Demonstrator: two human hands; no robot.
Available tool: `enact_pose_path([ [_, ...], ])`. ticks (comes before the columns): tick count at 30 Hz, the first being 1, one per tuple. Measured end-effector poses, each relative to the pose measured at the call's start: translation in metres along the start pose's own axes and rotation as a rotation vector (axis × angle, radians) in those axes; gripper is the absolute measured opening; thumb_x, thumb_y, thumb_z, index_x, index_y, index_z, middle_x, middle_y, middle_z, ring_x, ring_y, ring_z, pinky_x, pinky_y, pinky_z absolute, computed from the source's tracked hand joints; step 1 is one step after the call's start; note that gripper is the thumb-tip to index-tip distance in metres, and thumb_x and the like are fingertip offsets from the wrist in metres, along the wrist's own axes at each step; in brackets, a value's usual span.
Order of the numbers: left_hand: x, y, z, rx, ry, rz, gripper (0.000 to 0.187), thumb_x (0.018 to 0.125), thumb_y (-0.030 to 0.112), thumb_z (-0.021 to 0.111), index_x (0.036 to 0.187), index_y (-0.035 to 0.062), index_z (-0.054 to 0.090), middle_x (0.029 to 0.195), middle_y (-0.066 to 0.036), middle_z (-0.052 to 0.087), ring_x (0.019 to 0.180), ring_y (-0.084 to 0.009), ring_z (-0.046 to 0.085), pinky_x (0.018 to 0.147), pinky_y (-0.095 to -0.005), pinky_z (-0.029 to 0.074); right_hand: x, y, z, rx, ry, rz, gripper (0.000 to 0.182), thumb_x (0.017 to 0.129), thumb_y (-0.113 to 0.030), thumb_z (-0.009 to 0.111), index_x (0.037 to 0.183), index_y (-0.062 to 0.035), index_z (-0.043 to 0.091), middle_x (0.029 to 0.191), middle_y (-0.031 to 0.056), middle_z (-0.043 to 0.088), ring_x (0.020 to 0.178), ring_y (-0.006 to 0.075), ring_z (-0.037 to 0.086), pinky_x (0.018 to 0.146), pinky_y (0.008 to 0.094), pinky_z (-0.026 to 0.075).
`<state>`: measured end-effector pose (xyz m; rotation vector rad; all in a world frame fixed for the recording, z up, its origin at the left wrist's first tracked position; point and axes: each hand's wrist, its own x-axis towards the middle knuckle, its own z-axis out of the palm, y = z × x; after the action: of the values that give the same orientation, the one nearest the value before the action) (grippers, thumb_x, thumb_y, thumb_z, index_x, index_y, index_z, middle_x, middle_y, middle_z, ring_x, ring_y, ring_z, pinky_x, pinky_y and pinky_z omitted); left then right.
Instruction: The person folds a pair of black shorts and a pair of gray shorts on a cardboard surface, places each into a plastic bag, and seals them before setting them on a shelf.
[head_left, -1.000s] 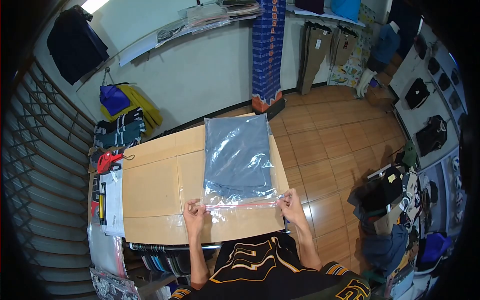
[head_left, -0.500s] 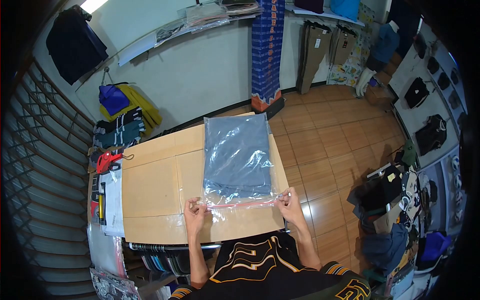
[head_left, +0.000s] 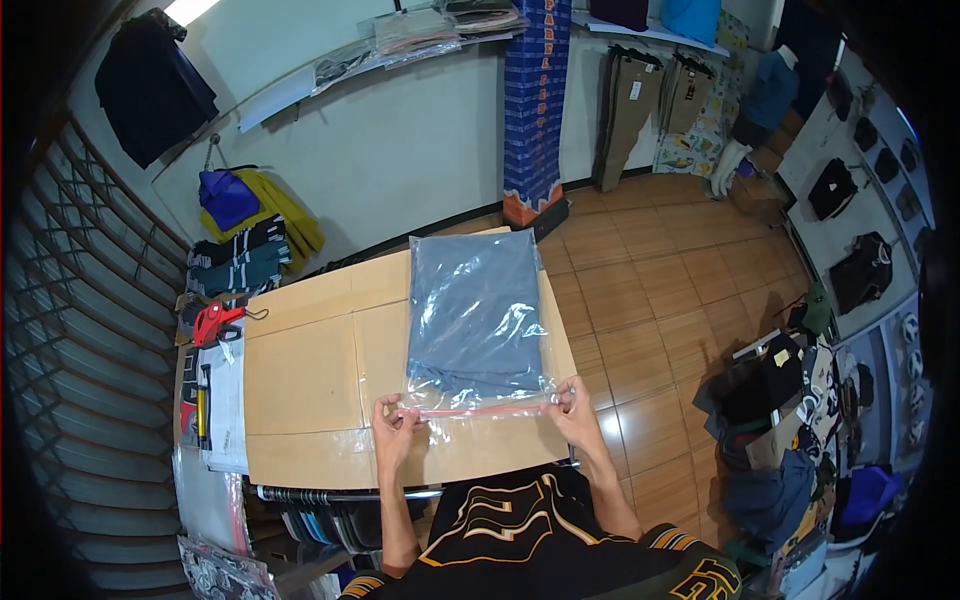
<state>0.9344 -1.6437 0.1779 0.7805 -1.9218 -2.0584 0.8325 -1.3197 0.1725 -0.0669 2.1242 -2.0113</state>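
A folded blue-grey garment (head_left: 472,310) lies inside a clear plastic zip bag (head_left: 470,398) on a cardboard-topped table (head_left: 300,375). The bag's red zip strip runs along the edge nearest me. My left hand (head_left: 396,424) pinches the left corner of that edge between thumb and fingers. At the opposite corner my right hand (head_left: 574,410) pinches the bag near the end of the strip. Light glints off the plastic over the garment.
A red tape dispenser (head_left: 217,322) and a yellow-and-black tool (head_left: 203,408) lie at the table's left side. Hangers with garments (head_left: 330,522) hang below the front edge. A blue pillar (head_left: 535,110) stands behind the table, and piled clothes (head_left: 785,440) are at the right.
My right hand has shifted slightly left along the bag's near edge. My left hand has moved a little to the right. The bag and garment have barely moved.
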Motion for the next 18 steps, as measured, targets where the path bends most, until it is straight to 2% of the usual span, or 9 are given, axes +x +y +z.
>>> enact_pose_path([
  [4, 0.001, -0.003, -0.001, 0.009, 0.018, 0.012, 0.042, 0.095, 0.005, 0.068, 0.127, 0.0023, 0.041, 0.097, -0.018, 0.068, 0.085, -0.0218, 0.071, 0.072, -0.0322, 0.063, 0.002, -0.006, 0.001, -0.002, -0.009, 0.013, 0.033, 0.083, 0.002, 0.07, 0.101, -0.0035, 0.044, 0.068, 0.0, 0.054, 0.059, 0.0038, 0.046, 0.051, 0.0225, 0.034],
  [6, 0.002, -0.005, 0.0, -0.013, 0.022, 0.015, 0.044, 0.095, 0.004, 0.068, 0.128, 0.0023, 0.039, 0.096, -0.018, 0.068, 0.085, -0.0221, 0.071, 0.071, -0.0322, 0.063, 0.001, -0.013, 0.001, -0.003, 0.0, 0.139, 0.033, 0.084, 0.0, 0.072, 0.103, -0.0024, 0.045, 0.069, 0.0007, 0.057, 0.059, 0.0047, 0.047, 0.051, 0.0227, 0.036],
  [10, -0.001, 0.003, 0.004, -0.044, 0.003, -0.026, 0.046, 0.095, 0.003, 0.067, 0.13, 0.0025, 0.038, 0.096, -0.018, 0.068, 0.084, -0.0222, 0.071, 0.071, -0.0321, 0.063, 0.0, -0.014, 0.002, -0.007, -0.016, 0.176, 0.033, 0.087, -0.004, 0.073, 0.105, -0.0012, 0.046, 0.07, 0.0014, 0.059, 0.061, 0.0058, 0.05, 0.053, 0.0234, 0.039],
  [16, -0.003, 0.004, 0.012, -0.013, -0.033, 0.004, 0.049, 0.095, 0.001, 0.066, 0.133, 0.0025, 0.036, 0.099, -0.019, 0.069, 0.084, -0.0227, 0.072, 0.071, -0.0311, 0.063, -0.001, 0.005, 0.004, -0.026, 0.013, 0.061, 0.036, 0.088, -0.004, 0.073, 0.107, -0.0015, 0.044, 0.072, 0.0025, 0.061, 0.063, 0.0063, 0.053, 0.055, 0.0247, 0.043],
  [18, -0.003, 0.005, 0.014, 0.002, -0.011, 0.047, 0.049, 0.095, 0.001, 0.066, 0.134, 0.0034, 0.035, 0.1, -0.02, 0.069, 0.084, -0.0228, 0.072, 0.07, -0.0308, 0.063, 0.001, 0.016, 0.006, -0.084, 0.012, -0.11, 0.039, 0.092, -0.002, 0.069, 0.112, -0.0061, 0.036, 0.079, 0.004, 0.061, 0.061, 0.0054, 0.052, 0.047, 0.0231, 0.04],
])
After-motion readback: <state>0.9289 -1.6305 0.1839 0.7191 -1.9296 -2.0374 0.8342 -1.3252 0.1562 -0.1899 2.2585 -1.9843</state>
